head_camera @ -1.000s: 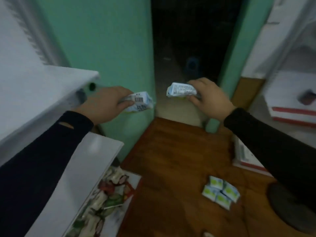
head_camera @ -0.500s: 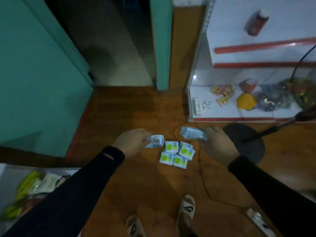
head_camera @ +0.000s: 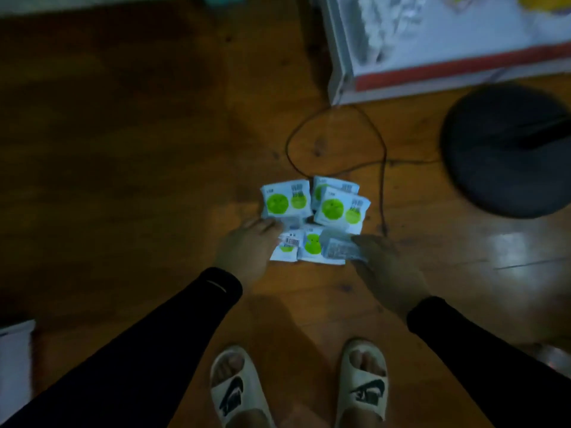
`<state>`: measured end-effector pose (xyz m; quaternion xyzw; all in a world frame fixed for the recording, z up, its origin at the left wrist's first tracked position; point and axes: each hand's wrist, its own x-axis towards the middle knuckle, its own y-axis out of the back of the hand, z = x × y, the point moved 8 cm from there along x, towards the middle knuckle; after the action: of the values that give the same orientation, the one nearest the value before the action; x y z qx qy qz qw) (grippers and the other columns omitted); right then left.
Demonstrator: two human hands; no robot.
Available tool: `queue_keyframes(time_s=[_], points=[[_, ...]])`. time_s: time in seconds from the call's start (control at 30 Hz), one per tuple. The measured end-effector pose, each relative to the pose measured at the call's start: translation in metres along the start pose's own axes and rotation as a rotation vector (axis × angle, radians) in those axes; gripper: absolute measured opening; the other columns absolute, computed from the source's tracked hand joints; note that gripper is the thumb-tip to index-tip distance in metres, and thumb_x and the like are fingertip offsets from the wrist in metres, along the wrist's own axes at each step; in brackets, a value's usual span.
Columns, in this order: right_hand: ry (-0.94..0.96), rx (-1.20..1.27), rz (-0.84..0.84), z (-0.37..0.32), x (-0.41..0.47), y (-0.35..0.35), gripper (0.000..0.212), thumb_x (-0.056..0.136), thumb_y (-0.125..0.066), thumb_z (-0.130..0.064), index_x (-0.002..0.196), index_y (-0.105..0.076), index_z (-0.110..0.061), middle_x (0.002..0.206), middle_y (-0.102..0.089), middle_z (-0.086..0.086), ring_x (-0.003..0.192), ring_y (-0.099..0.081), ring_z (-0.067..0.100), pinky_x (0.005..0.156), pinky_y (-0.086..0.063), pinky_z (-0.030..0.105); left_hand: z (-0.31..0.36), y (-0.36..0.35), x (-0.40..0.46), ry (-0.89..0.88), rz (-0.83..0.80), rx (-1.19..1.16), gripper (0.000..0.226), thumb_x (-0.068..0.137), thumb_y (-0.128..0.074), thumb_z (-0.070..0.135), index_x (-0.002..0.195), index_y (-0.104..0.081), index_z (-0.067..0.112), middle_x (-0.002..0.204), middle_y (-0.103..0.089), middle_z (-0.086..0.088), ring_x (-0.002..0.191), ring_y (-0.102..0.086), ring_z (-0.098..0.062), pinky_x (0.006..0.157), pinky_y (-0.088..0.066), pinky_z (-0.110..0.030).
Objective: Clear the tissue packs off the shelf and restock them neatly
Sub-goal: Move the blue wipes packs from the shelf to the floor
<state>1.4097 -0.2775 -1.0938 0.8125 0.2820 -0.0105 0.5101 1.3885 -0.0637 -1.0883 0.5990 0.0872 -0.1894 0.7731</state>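
While both hands reach down to it, a small cluster of tissue packs (head_camera: 315, 220) lies on the wooden floor (head_camera: 123, 149) near the middle of the view, white wrappers with green round marks and barcodes. Two packs sit at the 12 o'clock side of the cluster, one beside the other, and the right one overlaps a third beneath it. More packs lie at the 6 o'clock side, just beside the fingers.

At 9 o'clock of the cluster, the left hand (head_camera: 247, 251) rests with its fingers on the edge of the lower left pack (head_camera: 285, 248); whether it grips or merely touches is not plain through the blur. At 3 o'clock, the right hand (head_camera: 386, 267) holds a pack (head_camera: 341, 250) by its near end, printed back upward, laid over the lower packs. Both arms wear dark sleeves (head_camera: 154, 350).

A thin dark cable (head_camera: 383, 168) loops on the floor at 12 o'clock of the packs and runs down their right side. Farther off at 2 o'clock lies a round dark stand base (head_camera: 500, 149). At 1 o'clock, along the top edge, stands a white shelf unit (head_camera: 340, 72) with a red strip along its bottom edge; blurred goods lie on it. At 6 o'clock, the person's feet show in pale slides (head_camera: 361, 384) with dark marks. A white object (head_camera: 15, 359) cuts in at the 8 o'clock edge.
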Motion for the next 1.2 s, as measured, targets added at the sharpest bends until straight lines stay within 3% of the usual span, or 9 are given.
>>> queue_keyframes(time_s=[0.1,0.2,0.33,0.4,0.53,0.67,0.8,0.93,1.2], points=[[-0.007,-0.087,-0.07,0.036,0.016,-0.086,0.061,0.086,-0.057,-0.037,0.138,-0.046,-0.009,0.14,-0.048,0.02,0.127,-0.046,0.042,0.099,-0.044,0.053,-0.018,-0.095,0.009,0.041,-0.164,-0.023,0.057,0.085,-0.058,0.036,0.137,-0.048,0.013,0.143,-0.044,-0.017,0.13,-0.043,-0.036,0.1,-0.043,-0.044],[0.009,-0.168,-0.234,0.053,0.013,-0.145,0.082,0.081,-0.035,-0.065,0.142,-0.04,-0.009,0.144,-0.042,0.022,0.126,-0.044,0.049,0.091,-0.045,0.063,-0.029,-0.14,0.004,0.143,-0.297,-0.021,0.066,0.096,-0.028,0.054,0.152,-0.012,0.023,0.16,-0.003,-0.006,0.146,-0.005,-0.027,0.115,-0.015,-0.04],[-0.047,-0.168,-0.261,0.048,0.021,-0.114,0.09,0.077,-0.03,-0.068,0.147,-0.033,-0.011,0.153,-0.028,0.018,0.139,-0.028,0.041,0.106,-0.035,0.057,-0.026,-0.101,0.013,0.204,-0.28,-0.114,0.065,0.095,-0.034,0.057,0.149,-0.024,0.022,0.159,-0.013,-0.005,0.144,-0.014,-0.024,0.114,-0.015,-0.034],[-0.033,-0.148,-0.241,0.029,0.022,-0.074,0.091,0.078,-0.023,-0.072,0.148,-0.031,-0.013,0.154,-0.026,0.016,0.141,-0.025,0.037,0.107,-0.034,0.054,-0.024,-0.059,0.009,0.208,-0.254,-0.118,0.066,0.094,-0.036,0.059,0.147,-0.032,0.019,0.155,-0.026,-0.006,0.141,-0.023,-0.024,0.112,-0.019,-0.031],[0.019,-0.081,-0.125,-0.042,0.019,0.044,0.076,0.084,-0.036,-0.061,0.138,-0.047,-0.007,0.14,-0.044,0.022,0.119,-0.052,0.043,0.091,-0.05,0.051,-0.014,0.067,-0.022,0.181,-0.134,-0.166,0.068,0.085,-0.031,0.063,0.134,-0.048,0.019,0.134,-0.052,-0.003,0.125,-0.045,-0.025,0.101,-0.035,-0.032],[0.137,-0.03,-0.008,-0.154,0.011,0.186,0.062,0.088,-0.047,-0.052,0.131,-0.05,-0.007,0.126,-0.052,0.021,0.102,-0.06,0.04,0.082,-0.053,0.043,-0.008,0.234,-0.083,0.194,0.058,-0.209,0.064,0.082,-0.032,0.059,0.127,-0.055,0.019,0.127,-0.058,-0.005,0.119,-0.051,-0.025,0.094,-0.04,-0.03],[0.278,-0.072,0.113,-0.278,-0.013,0.32,0.064,0.09,-0.043,-0.053,0.134,-0.048,-0.007,0.131,-0.049,0.018,0.115,-0.053,0.036,0.091,-0.05,0.042,-0.013,0.386,-0.165,0.24,0.163,-0.211,0.062,0.096,-0.035,0.058,0.142,-0.04,0.018,0.146,-0.042,-0.003,0.133,-0.039,-0.019,0.104,-0.033,-0.029],[0.436,-0.034,0.214,-0.403,-0.055,0.421,0.062,0.091,-0.044,-0.052,0.132,-0.048,-0.007,0.131,-0.047,0.014,0.116,-0.052,0.031,0.096,-0.047,0.037,-0.02,0.517,-0.276,0.311,0.346,-0.191,0.06,0.095,-0.038,0.057,0.141,-0.042,0.02,0.144,-0.045,-0.003,0.132,-0.041,-0.019,0.105,-0.035,-0.032],[0.938,-0.039,0.274,-0.632,-0.195,0.513,0.062,0.093,-0.036,-0.06,0.143,-0.036,-0.022,0.144,-0.038,0.006,0.13,-0.041,0.023,0.108,-0.039,0.039,0.005,0.672,-0.571,0.67,0.736,-0.006,0.079,0.08,-0.025,0.069,0.128,-0.056,0.014,0.128,-0.06,-0.007,0.121,-0.052,-0.024,0.103,-0.037,-0.031]])
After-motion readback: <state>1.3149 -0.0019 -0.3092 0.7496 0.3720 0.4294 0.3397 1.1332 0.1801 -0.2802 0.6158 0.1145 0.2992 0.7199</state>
